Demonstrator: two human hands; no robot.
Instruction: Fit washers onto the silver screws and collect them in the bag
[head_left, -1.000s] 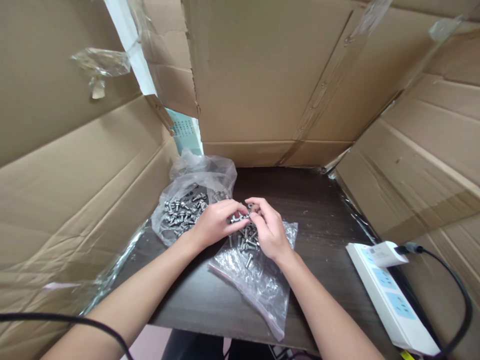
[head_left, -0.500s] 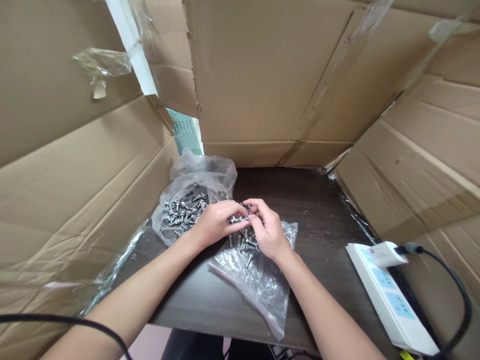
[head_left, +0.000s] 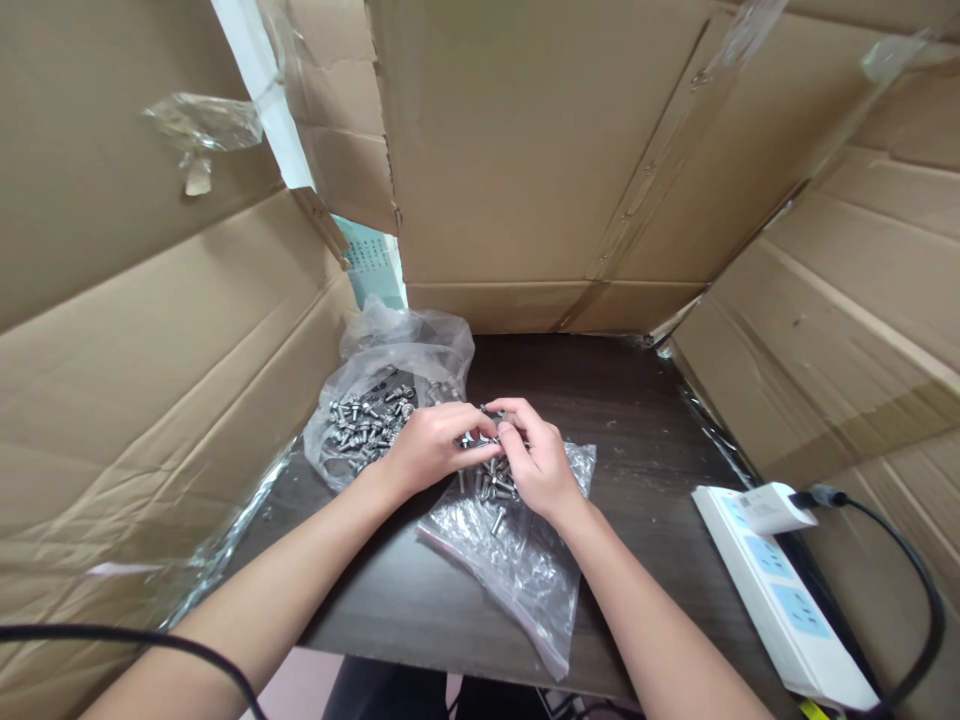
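My left hand (head_left: pixel 431 447) and my right hand (head_left: pixel 534 460) meet over the middle of a dark wooden table (head_left: pixel 637 430). Their fingertips pinch a small metal screw (head_left: pixel 480 437) between them. Under them lies a flat clear plastic bag (head_left: pixel 525 570) with several loose screws (head_left: pixel 495 490) on it. To the left, an open crumpled plastic bag (head_left: pixel 390 360) holds a pile of metal screws (head_left: pixel 364 425). Both hands are closed in a pinch.
Cardboard walls (head_left: pixel 540 150) enclose the table on the left, back and right. A white power strip (head_left: pixel 787 590) with a plugged adapter and black cable (head_left: pixel 911 570) lies at the right front. Another black cable (head_left: pixel 112 640) crosses the lower left.
The two hands have shifted slightly, their fingertips working the small screw; the arms and bags stay where they were.
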